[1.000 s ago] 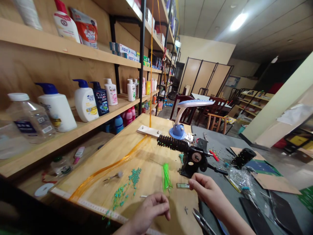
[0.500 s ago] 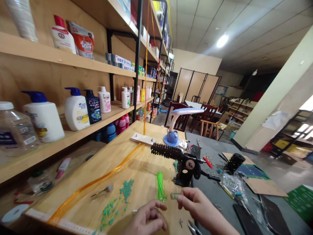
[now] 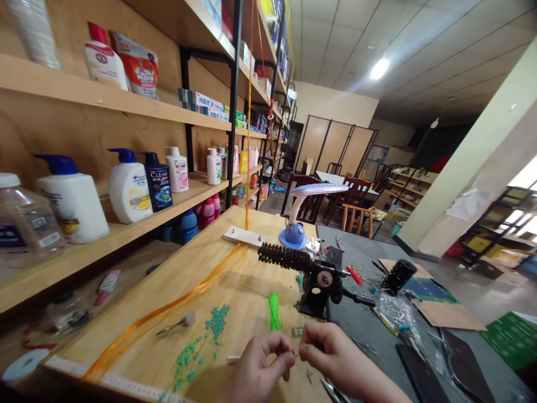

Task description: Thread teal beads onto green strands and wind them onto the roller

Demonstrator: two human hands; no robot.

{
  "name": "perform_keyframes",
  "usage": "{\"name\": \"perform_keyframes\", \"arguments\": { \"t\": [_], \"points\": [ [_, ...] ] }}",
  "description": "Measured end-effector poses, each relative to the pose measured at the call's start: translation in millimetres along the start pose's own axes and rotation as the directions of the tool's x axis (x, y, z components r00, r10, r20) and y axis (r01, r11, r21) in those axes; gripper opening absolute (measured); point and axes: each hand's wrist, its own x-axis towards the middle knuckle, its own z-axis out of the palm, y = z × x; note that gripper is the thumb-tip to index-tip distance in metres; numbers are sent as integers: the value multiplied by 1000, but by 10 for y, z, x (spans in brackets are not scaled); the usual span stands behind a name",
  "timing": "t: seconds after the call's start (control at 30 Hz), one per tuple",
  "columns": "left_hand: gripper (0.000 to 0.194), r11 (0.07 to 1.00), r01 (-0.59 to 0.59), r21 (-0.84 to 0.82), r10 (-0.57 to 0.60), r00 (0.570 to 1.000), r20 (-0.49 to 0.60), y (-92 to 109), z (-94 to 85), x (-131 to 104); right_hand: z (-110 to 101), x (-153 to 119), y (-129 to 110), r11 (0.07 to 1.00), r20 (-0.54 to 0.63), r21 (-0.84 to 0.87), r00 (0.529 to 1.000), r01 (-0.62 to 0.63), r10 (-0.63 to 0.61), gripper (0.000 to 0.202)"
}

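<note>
My left hand [image 3: 268, 361] is over the front of the wooden table, thumb and fingertips pinched. My right hand [image 3: 325, 350] is close beside it, also pinched, the fingertips of both almost meeting. A thin dark sliver shows between them, too small to name. Just behind the right fingers lies a small clear, greenish block [image 3: 297, 331]. A bundle of bright green strands [image 3: 274, 311] lies behind the hands. Left of them are turquoise beads [image 3: 217, 322] and several green strands with turquoise pieces [image 3: 187, 360]. Pliers [image 3: 333, 390] lie below my right wrist, partly cut off.
A black hand-cranked winder [image 3: 316, 288] with a bristly roller [image 3: 283, 257] stands behind the hands, a blue lamp [image 3: 293, 235] beyond it. Orange threads [image 3: 184, 296] run across the table's left. Shelves of bottles [image 3: 130, 187] line the left; a grey mat [image 3: 356, 352] with plastic bags lies right.
My left hand has moved up and right, its spread fingers now pinched. My right hand has shifted slightly down and left, so the fingertips meet closely; the small block stays on the table.
</note>
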Motion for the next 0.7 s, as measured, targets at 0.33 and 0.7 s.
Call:
{"name": "perform_keyframes", "arguments": {
  "t": [0.33, 0.7],
  "points": [
    [43, 984, 42, -175, -39, 999, 21, -375, -50, -43, 16, 1, -22, 982, -66, 189, 998, 28, -16, 16],
    [46, 997, 53, -50, -53, 999, -9, -651, -145, -58, -123, 14, -62, 940, -140, 342, 990, 19, 31, 29]
  ]
}}
